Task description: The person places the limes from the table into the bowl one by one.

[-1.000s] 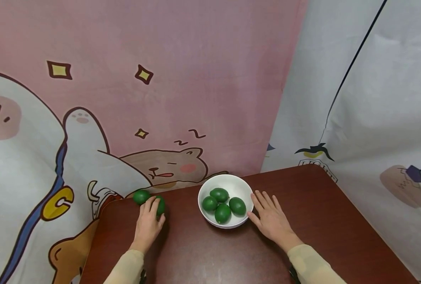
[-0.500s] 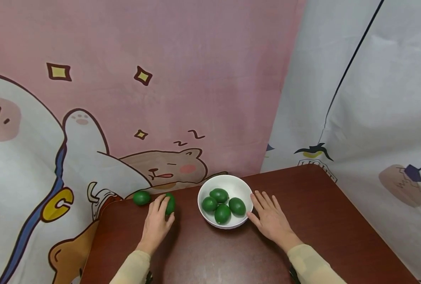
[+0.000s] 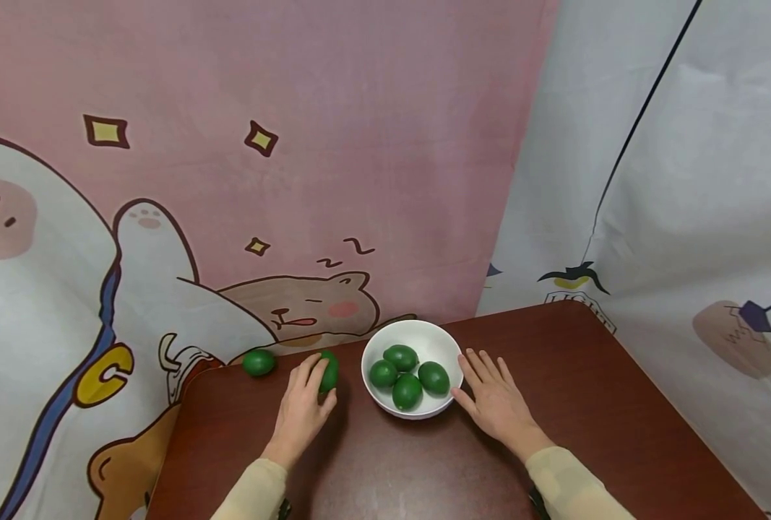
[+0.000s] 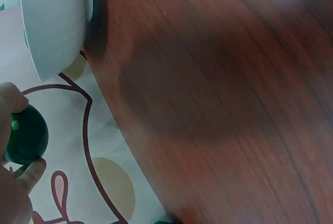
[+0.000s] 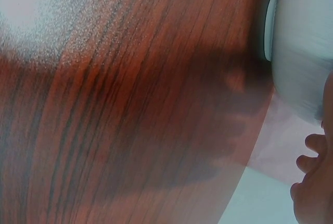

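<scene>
A green lime (image 3: 330,372) is held between the thumb and fingers of my left hand (image 3: 302,410), just left of the white bowl (image 3: 424,336). The left wrist view shows that lime (image 4: 30,136) pinched at its sides, seemingly raised off the table. Inside the bowl lie several limes (image 3: 407,391). My right hand (image 3: 498,404), fingers straight, rests against the bowl's right side; in the right wrist view its fingers (image 5: 312,161) are partly cut off by the frame edge. Another lime (image 3: 259,362) lies near the table's back left corner.
The dark red wooden table (image 3: 398,477) ends just behind the bowl. A printed cloth (image 3: 385,144) with cartoon animals hangs along the back, and a pale cloth (image 3: 697,180) hangs at the right.
My left hand has moved right with the lime, away from the lime at the back left and nearer the bowl. My right hand and the bowl have stayed in place.
</scene>
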{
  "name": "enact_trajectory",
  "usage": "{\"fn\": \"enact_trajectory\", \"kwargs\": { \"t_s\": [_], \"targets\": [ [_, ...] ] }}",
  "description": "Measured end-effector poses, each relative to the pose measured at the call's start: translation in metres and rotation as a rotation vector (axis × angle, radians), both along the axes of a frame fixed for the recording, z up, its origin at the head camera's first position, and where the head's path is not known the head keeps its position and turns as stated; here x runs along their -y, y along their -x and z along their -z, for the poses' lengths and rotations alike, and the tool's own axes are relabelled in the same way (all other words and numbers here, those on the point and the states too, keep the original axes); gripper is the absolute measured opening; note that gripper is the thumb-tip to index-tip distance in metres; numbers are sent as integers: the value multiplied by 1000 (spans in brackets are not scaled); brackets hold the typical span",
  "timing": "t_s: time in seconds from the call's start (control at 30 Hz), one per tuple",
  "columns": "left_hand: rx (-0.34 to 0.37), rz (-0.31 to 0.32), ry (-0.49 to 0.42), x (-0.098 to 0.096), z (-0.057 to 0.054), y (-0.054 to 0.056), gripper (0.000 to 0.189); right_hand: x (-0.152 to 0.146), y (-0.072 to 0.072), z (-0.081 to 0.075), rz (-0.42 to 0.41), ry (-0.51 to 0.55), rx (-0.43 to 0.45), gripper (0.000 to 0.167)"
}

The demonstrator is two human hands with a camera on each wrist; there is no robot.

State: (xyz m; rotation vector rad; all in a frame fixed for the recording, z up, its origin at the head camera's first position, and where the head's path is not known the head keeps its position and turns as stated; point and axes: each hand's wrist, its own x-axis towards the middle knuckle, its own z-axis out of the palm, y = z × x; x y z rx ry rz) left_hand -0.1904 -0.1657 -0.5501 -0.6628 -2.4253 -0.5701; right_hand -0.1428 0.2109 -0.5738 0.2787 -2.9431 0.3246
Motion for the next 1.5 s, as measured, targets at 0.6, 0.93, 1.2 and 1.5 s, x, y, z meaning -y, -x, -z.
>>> {"fn": "enact_trajectory", "kwargs": {
  "t_s": [0.6, 0.93, 1.2, 1.5],
  "targets": [
    [18, 76, -8, -29, -7, -7, 62, 0, 0, 0, 8, 2, 39, 74],
    [31, 108, -15, -47, -9, -11, 63, -1, 0, 3, 7, -8, 28, 74],
    [43, 157, -30, -63, -7, -15, 64, -1, 0, 3, 7, 1, 29, 74],
    [88, 184, -17, -78, -6, -22, 60, 0, 0, 3, 3, 4, 20, 74]
  ]
}}
